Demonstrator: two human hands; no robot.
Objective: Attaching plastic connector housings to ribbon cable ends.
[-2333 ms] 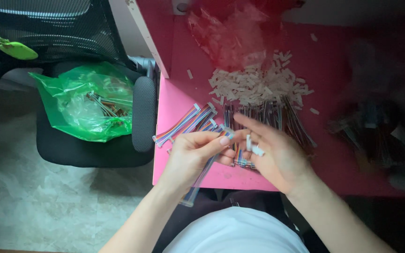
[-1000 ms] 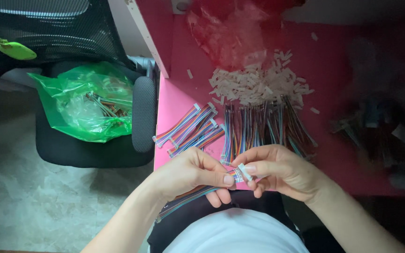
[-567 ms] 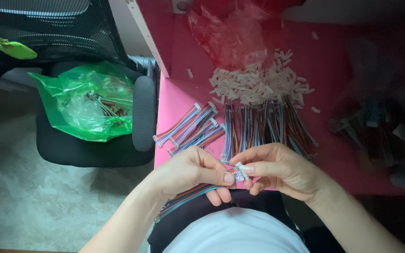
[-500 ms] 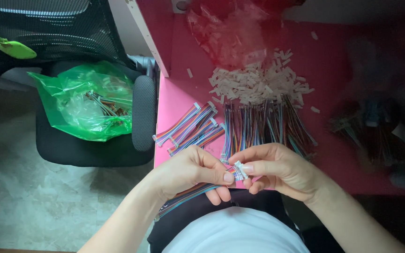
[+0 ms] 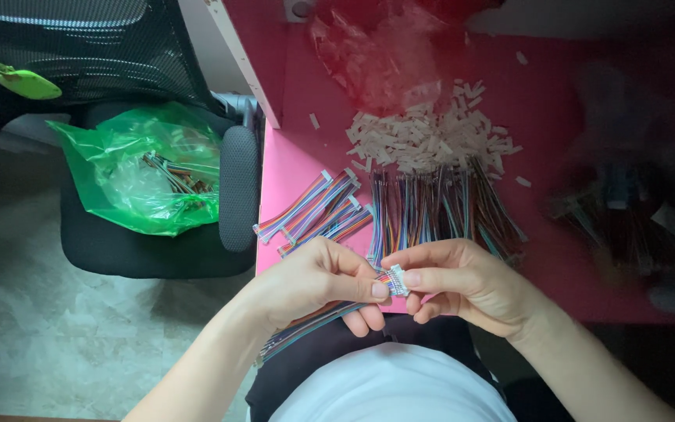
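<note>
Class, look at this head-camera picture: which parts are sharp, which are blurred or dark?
Head view: both hands, left hand and right hand, and the ribbon cable look sharp; the dark pile at right is blurred and dim; the clear bag up top is hazy with reddish glare.

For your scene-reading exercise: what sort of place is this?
Probably a home workbench for hand assembly: a pink table bearing multicoloured ribbon cables and white connector housings, beside an office chair.

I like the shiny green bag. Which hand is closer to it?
Left. The left hand is just right of the chair holding the green bag; the right hand sits farther right, over the pink table.
</note>
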